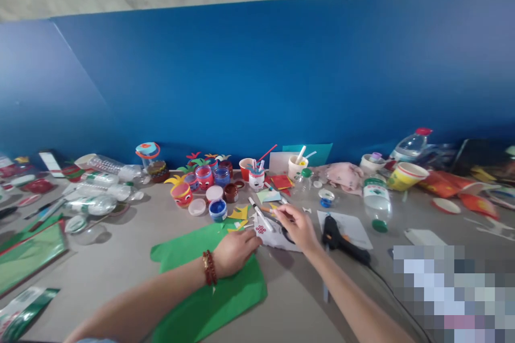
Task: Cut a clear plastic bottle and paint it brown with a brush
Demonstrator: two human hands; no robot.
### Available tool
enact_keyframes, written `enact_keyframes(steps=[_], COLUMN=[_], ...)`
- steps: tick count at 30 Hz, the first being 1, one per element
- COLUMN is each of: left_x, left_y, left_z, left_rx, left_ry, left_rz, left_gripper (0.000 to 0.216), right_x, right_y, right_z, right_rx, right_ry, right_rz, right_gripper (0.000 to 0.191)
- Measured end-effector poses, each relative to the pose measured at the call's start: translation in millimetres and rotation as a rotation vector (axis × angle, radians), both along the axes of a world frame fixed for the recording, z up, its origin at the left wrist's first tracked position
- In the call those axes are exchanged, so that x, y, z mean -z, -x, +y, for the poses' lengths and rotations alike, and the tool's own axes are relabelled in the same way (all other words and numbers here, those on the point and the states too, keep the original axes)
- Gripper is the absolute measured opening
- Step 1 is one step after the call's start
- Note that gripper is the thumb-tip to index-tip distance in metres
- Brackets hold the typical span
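Observation:
My left hand (pixel 235 251), with a red bead bracelet at the wrist, rests on a green paper sheet (pixel 209 284) and pinches the edge of a small white card with a red mark (pixel 263 233). My right hand (pixel 298 225) is closed around a thin pen-like tool (pixel 277 211) just above that card. Several white markers (pixel 259 214) and yellow paper scraps (pixel 239 214) lie just beyond the hands.
A black glue gun (pixel 341 238) lies right of my right hand on white paper. Painted jars, paint pots (pixel 218 209), cups with brushes, plastic bottles (pixel 376 201) and red paper cups crowd the back. Green sheets (pixel 28 252) lie at the left. A blue wall stands behind.

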State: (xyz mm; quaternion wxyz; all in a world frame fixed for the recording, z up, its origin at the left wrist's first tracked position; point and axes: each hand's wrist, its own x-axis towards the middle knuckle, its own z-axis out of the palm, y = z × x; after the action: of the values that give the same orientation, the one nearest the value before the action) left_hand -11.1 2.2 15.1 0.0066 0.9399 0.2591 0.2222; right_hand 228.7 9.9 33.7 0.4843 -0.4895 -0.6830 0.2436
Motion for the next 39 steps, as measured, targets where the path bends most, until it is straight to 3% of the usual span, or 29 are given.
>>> enact_keyframes(steps=[4, 7, 10, 13, 17, 23, 28, 35, 39], left_x=[-3.5, -8.5, -2.4, 7.7, 9.4, -0.5, 0.4, -2.8, -3.1], left_y=[-5.4, -1.9, -0.2, 2.2, 11.0, 20.6, 14.2, 8.7, 5.2], left_z=[1.0, 3.0, 5.7, 9.9, 16.2, 21.8, 24.2, 22.2, 20.9], left_rx=[0.034, 0.089, 0.123, 0.111, 0.029, -0.033, 0.009, 0.043, 0.093], left_ry=[-0.033, -0.04, -0.063, -0.075, -0.08, -0.09, -0.114, -0.11, -0.07], left_rz=[0.024, -0.039, -0.126, -0.166, -0.25, -0.364, -0.376, -0.187, -0.155], left_gripper=[0.037, 0.014, 0.039, 0.048, 0.033, 0.032, 0.019, 0.028, 0.014], right_x=[6.4, 12.6, 17.2, 19.4, 16.9, 5.8, 8.6, 13.4, 15.7], right_y=[1.1, 1.5, -0.9, -6.1, -13.0, -8.6, -0.1, 2.1, 1.7], right_z=[5.6, 8.8, 10.0, 10.6, 12.2, 8.9, 4.7, 2.4, 4.0], right_rx=[0.021, 0.038, 0.085, 0.167, 0.241, 0.112, 0.009, 0.006, 0.03], right_ry=[-0.063, -0.09, -0.115, -0.154, -0.212, -0.233, -0.206, -0.193, -0.202], right_rz=[-0.048, -0.063, -0.09, -0.125, -0.203, -0.405, -0.562, -0.629, -0.613], right_gripper=[0.023, 0.018, 0.015, 0.016, 0.019, 0.02, 0.013, 0.007, 0.009])
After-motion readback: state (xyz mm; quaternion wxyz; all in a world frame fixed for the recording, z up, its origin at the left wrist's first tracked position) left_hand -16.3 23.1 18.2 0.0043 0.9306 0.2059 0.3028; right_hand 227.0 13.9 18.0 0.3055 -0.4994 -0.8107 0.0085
